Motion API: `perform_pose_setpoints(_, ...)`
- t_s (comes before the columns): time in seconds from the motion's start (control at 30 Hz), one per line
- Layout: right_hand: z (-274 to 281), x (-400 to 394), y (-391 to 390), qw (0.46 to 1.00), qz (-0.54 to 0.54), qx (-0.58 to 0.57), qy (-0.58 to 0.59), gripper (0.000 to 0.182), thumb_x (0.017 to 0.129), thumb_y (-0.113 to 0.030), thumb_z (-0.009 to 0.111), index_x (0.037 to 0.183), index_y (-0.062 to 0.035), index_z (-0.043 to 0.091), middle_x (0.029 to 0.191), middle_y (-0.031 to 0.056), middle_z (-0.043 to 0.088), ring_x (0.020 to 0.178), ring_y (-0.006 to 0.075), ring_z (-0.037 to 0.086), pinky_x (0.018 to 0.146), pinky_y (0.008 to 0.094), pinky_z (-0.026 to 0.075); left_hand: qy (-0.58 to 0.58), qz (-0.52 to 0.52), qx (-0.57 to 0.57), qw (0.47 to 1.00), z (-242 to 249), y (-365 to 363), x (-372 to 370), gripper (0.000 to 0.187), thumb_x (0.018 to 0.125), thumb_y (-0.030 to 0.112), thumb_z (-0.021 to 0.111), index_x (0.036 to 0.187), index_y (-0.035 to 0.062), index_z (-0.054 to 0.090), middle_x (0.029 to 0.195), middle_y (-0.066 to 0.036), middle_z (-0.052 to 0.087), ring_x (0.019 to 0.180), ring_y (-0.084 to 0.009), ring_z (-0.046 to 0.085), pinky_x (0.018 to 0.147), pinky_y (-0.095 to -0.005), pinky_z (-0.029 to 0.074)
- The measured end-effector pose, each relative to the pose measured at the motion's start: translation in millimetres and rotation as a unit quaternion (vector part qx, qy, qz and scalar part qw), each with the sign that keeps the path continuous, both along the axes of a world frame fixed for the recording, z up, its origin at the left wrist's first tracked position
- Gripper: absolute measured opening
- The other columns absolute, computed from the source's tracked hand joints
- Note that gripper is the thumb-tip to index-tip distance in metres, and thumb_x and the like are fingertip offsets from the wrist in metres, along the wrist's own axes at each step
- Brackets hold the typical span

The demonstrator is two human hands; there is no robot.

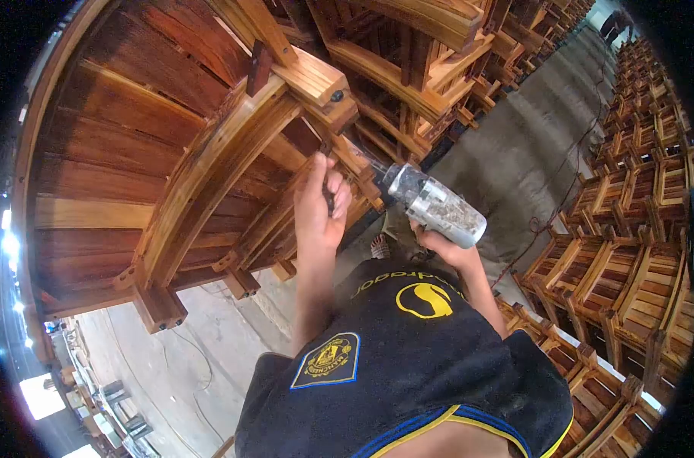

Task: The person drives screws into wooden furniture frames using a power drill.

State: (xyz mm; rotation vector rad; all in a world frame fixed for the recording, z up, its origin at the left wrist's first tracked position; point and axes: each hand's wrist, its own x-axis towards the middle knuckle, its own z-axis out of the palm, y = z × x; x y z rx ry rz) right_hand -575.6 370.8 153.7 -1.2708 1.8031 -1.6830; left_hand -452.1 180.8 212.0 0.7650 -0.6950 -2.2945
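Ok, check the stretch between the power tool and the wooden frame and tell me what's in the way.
Nothing visible blocks it. The right hand holds the power tool, its narrow front end close to the wooden frame. The left hand is nearby, off to the left. Contact at the tip can't be told.

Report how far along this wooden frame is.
Looks done: the curved beam is in place against the slatted panel, and a dark bolt head shows in an end block.
In hand: the right hand aims a power tool at the frame; the left hand is raised beside it.
Left: probably fastening there; how much more isn't visible.
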Motion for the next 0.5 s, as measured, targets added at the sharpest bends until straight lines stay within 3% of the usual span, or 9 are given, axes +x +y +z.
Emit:
perform_pose_setpoints(0.13,-8,2,10,0.999,0.016,0.021,-0.025,0.028,0.065,-0.009,0.066,0.092,-0.0089,0.069,0.093,0.0078,0.069,0.085,0.0302,0.064,0.075,0.0396,0.048,0.012,-0.028,0.03,0.999,-4,-3,-7,0.026,0.098,0.031,0.051,0.096,0.0056,0.052,0.067,0.002,0.04,0.049,-0.0077,0.037,0.037,-0.0204,0.029)
perform_pose_setpoints(0.23,-13,1,18,0.999,0.004,0.037,-0.001,0.028,0.064,-0.01,0.067,0.092,-0.0095,0.069,0.093,0.0075,0.068,0.084,0.0297,0.064,0.073,0.0384,0.047,-0.021,-0.033,-0.026,0.999,-3,-2,-14,0.027,0.097,0.032,0.053,0.095,0.0052,0.053,0.066,0.002,0.04,0.05,-0.0074,0.038,0.036,-0.02,0.028)
perform_pose_setpoints(0.37,-1,-4,17,0.992,0.001,-0.007,0.13,0.029,0.063,-0.01,0.069,0.091,-0.0091,0.069,0.092,0.0075,0.068,0.083,0.0282,0.063,0.075,0.0368,0.046,-0.01,-0.075,-0.046,0.996,3,-2,-20,0.029,0.095,0.034,0.056,0.09,0.005,0.056,0.061,0.003,0.039,0.047,-0.007,0.038,0.035,-0.02,0.027)
perform_pose_setpoints(0.5,11,-3,16,0.996,0.014,-0.03,0.086,0.031,0.06,-0.011,0.071,0.091,-0.0082,0.068,0.092,0.0079,0.068,0.085,0.0282,0.062,0.078,0.0361,0.045,-0.032,-0.069,-0.074,0.994,12,3,-28,0.031,0.094,0.033,0.058,0.083,0.0035,0.057,0.057,0.004,0.038,0.043,-0.006,0.036,0.035,-0.0197,0.024)
